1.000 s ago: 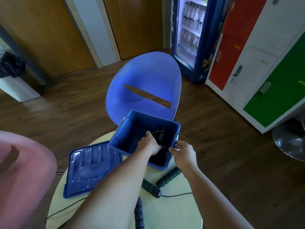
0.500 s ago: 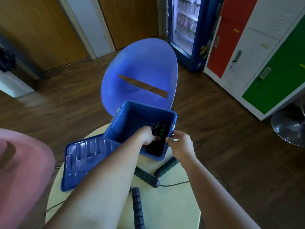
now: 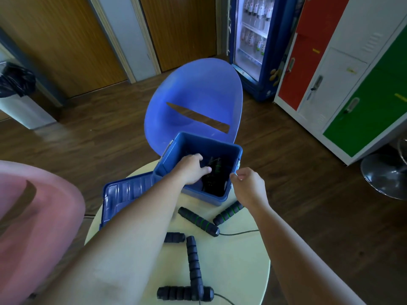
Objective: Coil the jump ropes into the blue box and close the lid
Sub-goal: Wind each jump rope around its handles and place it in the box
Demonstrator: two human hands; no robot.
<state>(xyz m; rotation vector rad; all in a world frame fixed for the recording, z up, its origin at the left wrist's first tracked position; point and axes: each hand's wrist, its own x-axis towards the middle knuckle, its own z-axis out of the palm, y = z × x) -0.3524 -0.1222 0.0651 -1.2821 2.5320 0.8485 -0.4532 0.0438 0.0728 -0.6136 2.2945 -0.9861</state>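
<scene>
Beside the blue box (image 3: pixel 222 148), loose handles (image 3: pixel 198 221) lie on the table (image 3: pixel 242 260).

Break room: lockers (image 3: pixel 343 69), drinks fridge (image 3: pixel 253 38)

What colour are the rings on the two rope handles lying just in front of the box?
Green rings on black foam handles, seen in the head view, the only one.

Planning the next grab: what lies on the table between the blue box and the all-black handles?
In the head view, two green-ringed handles.
</scene>
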